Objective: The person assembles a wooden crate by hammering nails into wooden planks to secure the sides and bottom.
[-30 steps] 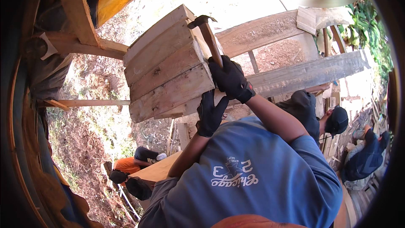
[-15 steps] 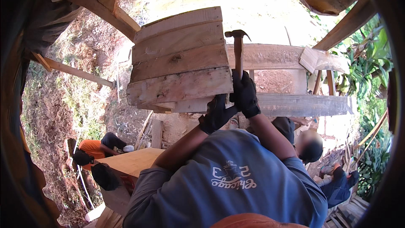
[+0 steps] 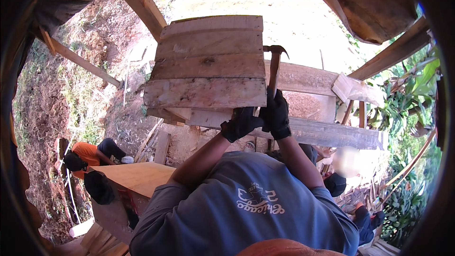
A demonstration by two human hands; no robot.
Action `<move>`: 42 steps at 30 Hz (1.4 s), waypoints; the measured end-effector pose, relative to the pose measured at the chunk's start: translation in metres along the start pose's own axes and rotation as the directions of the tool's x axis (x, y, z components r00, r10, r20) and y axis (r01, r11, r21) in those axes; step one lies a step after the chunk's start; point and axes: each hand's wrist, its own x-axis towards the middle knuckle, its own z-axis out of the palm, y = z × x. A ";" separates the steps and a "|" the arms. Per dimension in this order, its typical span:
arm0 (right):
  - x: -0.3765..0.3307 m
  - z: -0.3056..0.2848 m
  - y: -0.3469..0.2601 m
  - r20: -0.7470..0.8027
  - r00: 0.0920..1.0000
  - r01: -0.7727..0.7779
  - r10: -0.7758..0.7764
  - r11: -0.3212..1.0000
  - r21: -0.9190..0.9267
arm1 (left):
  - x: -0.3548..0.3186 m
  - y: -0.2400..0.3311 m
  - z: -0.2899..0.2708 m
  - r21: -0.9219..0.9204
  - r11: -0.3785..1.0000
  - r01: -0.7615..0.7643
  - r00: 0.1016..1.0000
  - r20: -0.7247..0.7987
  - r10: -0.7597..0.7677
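A wooden crate (image 3: 208,66) of pale nailed boards rises in front of me, its slatted side facing me. My right hand (image 3: 276,117), in a black glove, is closed around the wooden handle of a claw hammer (image 3: 274,68). The hammer stands upright just beside the crate's right edge, head at the top. Beneath the crate's near lower edge, my left hand (image 3: 241,124), also gloved, is closed against the wood. Its fingertips are partly hidden, and its thumb points toward my right hand.
Long timber beams (image 3: 322,132) of a bench stretch right behind the hands. A plywood-topped box (image 3: 135,175) stands at lower left, near a person in orange (image 3: 85,154). Other people sit at lower right. Roof posts (image 3: 140,7) and plants (image 3: 412,109) flank the space.
The view has tilted slightly, so the surroundings shift down and left. The crate and hammer appear a little farther right, the crate straighter. Both hands keep their holds.
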 end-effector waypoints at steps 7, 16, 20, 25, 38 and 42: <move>0.021 -0.052 -0.058 0.195 0.884 -0.467 0.425 0.783 0.412 | -0.032 0.026 -0.049 -0.212 0.943 0.258 0.958 0.179 -0.223; 0.015 -0.120 -0.123 0.153 0.878 -0.402 0.454 0.872 -0.280 | -0.147 0.047 -0.170 -0.142 0.814 0.564 0.826 0.085 -0.557; 0.023 -0.130 -0.086 0.308 0.951 0.160 -0.040 0.913 -0.376 | -0.202 0.064 -0.237 -0.065 0.687 0.724 0.646 -0.284 -0.708; 0.056 -0.081 -0.111 0.265 0.964 -0.049 0.013 0.990 0.129 | -0.297 0.093 -0.304 -0.051 0.460 0.886 0.274 -0.743 -0.611; 0.178 0.061 -0.122 0.603 0.523 0.847 -0.602 0.445 -0.291 | -0.602 0.181 -0.318 0.033 -0.443 0.896 -0.034 -0.989 -0.141; 0.168 0.063 -0.135 0.638 0.606 0.787 -0.475 0.472 -0.397 | -0.592 0.149 -0.327 -0.236 -0.294 0.926 -0.280 -0.953 -0.114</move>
